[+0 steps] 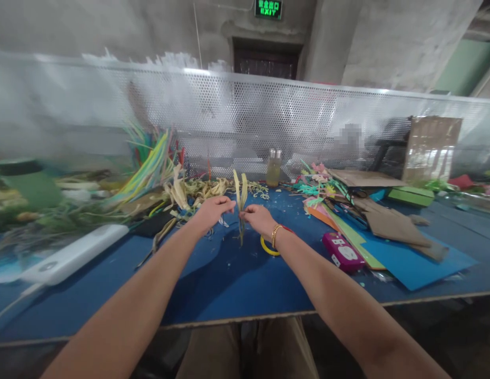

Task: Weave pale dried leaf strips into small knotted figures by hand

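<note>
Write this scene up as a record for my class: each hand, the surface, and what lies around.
Right hand: pinching pale yellow-green, leaf-like strips, roughly upright
Left hand: beside the strips; contact unclear
Surface: flat blue tabletop
By right wrist: round yellow ring
Left side: white oblong plastic device with cable
Right side: purple rounded box-like object; flat blue sheet
Behind: silvery perforated metal screen
</note>
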Available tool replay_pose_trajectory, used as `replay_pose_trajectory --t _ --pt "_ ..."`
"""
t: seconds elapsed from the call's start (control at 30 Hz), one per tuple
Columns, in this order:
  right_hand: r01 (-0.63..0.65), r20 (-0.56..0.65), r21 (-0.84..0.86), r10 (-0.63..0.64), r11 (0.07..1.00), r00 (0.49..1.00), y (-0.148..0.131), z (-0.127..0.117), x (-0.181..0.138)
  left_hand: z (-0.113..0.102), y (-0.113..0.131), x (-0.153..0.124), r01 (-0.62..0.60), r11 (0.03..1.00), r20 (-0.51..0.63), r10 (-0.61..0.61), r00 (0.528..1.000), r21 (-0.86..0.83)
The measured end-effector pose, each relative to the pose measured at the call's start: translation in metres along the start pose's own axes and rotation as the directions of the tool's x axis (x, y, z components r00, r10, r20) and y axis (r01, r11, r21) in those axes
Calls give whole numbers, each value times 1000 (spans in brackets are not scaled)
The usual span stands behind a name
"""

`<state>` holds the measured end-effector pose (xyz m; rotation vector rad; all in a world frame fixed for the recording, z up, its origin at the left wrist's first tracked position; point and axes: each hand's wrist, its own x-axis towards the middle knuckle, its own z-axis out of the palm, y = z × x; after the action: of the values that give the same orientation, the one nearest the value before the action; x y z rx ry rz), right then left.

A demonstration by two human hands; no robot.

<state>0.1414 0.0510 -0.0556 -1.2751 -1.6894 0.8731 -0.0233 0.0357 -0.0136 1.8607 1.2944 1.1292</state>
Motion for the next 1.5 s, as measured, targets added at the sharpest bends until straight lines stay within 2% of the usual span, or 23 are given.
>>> replay_pose_trajectory --t 0.07,0.17,0.33,0.5,0.73,0.87,0.97,1.1,1.2,1.23,1.33,1.4,1.47,1.5 --pt "-25 21 2 25 1000 999 0 2 -1 6 -1 -1 10 969 16 -6 1000 -248" --pt "-53 57 -10 53 999 997 -4 1 -5 12 -7 -1 116 836 145 -44 988 -537" --pt "8 106 -20 -5 1000 994 -11 -1 -11 15 -17 3 261 662 198 -171 965 -703" --pt "2 75 -69 4 998 997 -12 0 -10 18 -16 3 332 660 249 -219 943 -674" --pt "65 134 -97 -52 993 990 -18 4 -9 19 -8 4 412 621 250 -335 909 -667" --pt "60 139 -130 -42 990 989 -18 5 -8 18 -9 5 413 627 243 -342 908 -661" --pt "22 137 -128 -4 992 991 -14 1 -7 16 -15 4 369 675 228 -292 929 -638" --pt "-58 114 -104 70 993 991 -6 -6 -3 11 -23 6 341 781 239 -249 938 -524" --pt "-135 59 -59 138 989 989 -3 -9 0 5 -26 8 299 813 181 -239 954 -500" --pt "-159 56 -37 161 987 985 -3 -10 0 3 -27 10 280 843 131 -248 960 -460" --pt "-223 72 44 220 974 973 -6 -12 0 -5 -28 12 212 949 -151 -250 956 -234" --pt "-245 66 81 240 966 969 -9 -15 -1 -10 -25 13 132 988 -330 -152 932 -81" --pt "-230 36 82 227 970 973 -11 -18 -1 -11 -19 11 20 1000 -398 -10 917 21" --pt "-216 25 71 215 974 976 -12 -19 -1 -10 -14 9 -23 998 -392 41 919 50"
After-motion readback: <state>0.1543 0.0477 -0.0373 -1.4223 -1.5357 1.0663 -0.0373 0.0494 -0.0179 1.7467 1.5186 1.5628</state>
